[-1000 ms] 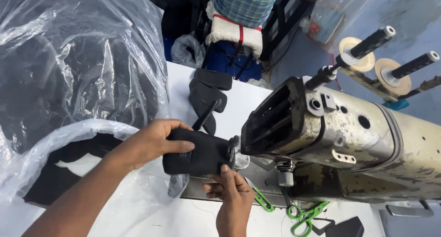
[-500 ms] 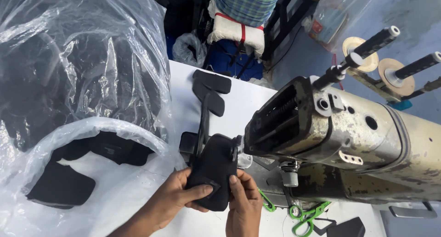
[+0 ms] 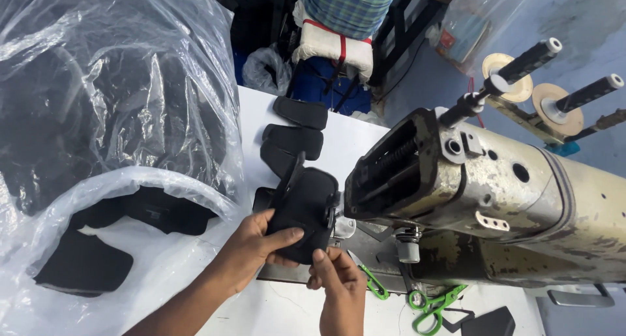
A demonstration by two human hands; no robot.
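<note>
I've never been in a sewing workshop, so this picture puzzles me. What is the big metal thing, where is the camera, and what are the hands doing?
The camera sits on the person's head and looks down at their own hands. The big worn metal body is an industrial sewing machine, standing on a white table. The left hand and right hand together hold a black padded piece at the machine's needle end. More black pieces lie in a row behind it. On the left, clear plastic bags hold further black pieces. Green-handled scissors lie under the machine's arm.
</note>
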